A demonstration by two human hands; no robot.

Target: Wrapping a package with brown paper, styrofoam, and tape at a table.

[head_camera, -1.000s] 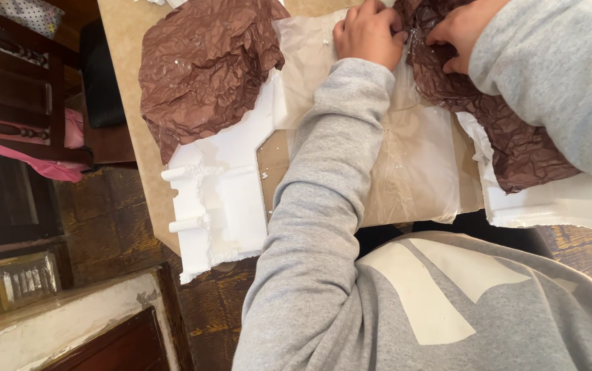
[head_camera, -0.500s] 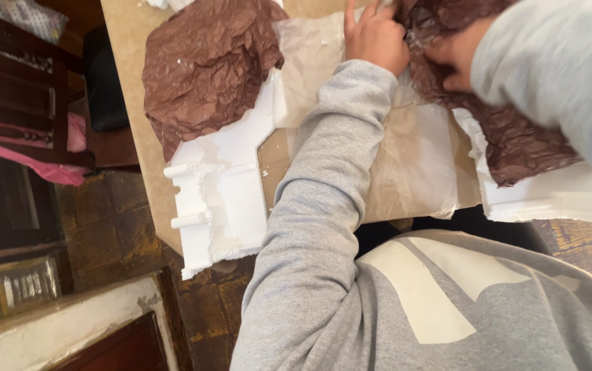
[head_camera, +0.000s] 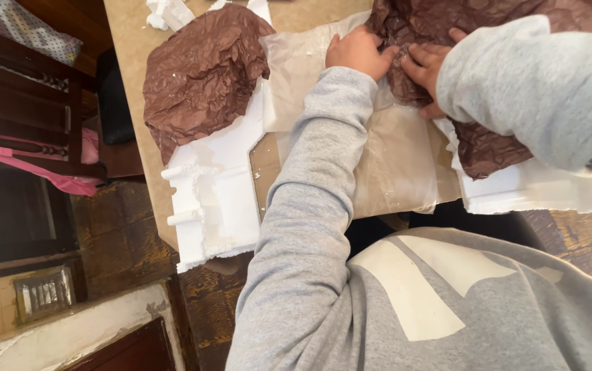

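At the table's (head_camera: 128,41) far edge, both hands pinch the crumpled brown tissue paper (head_camera: 488,148): left hand (head_camera: 358,51) and right hand (head_camera: 430,69) curled closed. Best pull gently, evenly, avoiding tears.

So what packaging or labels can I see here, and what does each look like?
Brown paper: crumpled sheet, on the table's left, over the foam.
Brown paper under hands: crumpled, at right; left hand and right hand press on it.
Plastic sheet: clear, milky, flat in the middle.
Left foam: white moulded block at the table edge.
Right foam: white slab under the paper.
No labels, signs or screens.
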